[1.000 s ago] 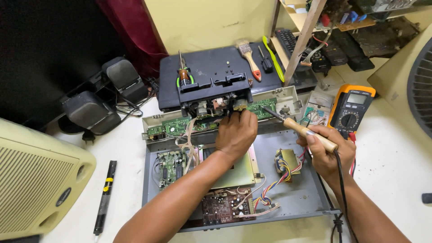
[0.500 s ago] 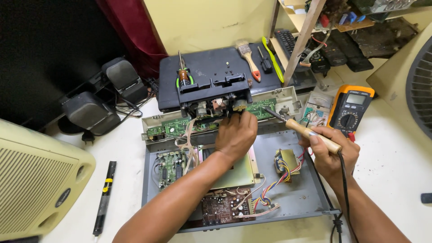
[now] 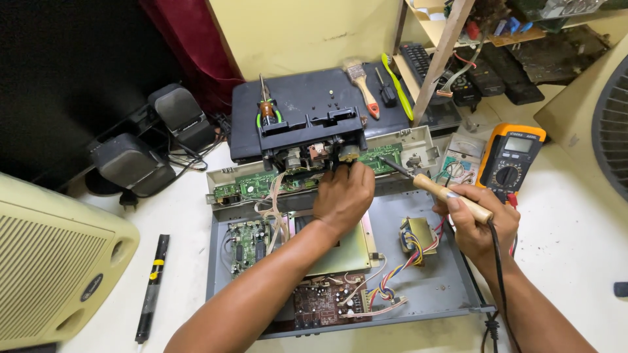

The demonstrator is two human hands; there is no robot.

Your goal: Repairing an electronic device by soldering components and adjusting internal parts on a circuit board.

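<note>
Right hand (image 3: 474,225) around soldering iron (image 3: 439,191), tip up-left toward green board (image 3: 383,159).

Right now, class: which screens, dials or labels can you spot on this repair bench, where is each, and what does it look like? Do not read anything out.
Multimeter: right of the open chassis, orange case, grey rectangular screen above a round black dial.
Analogue meter: just left of it, pale face, lying flat.
Oval badge: on the cream grille box, far left, dark.
Yellow bands: on the black pen-shaped tool, lower left.
</note>
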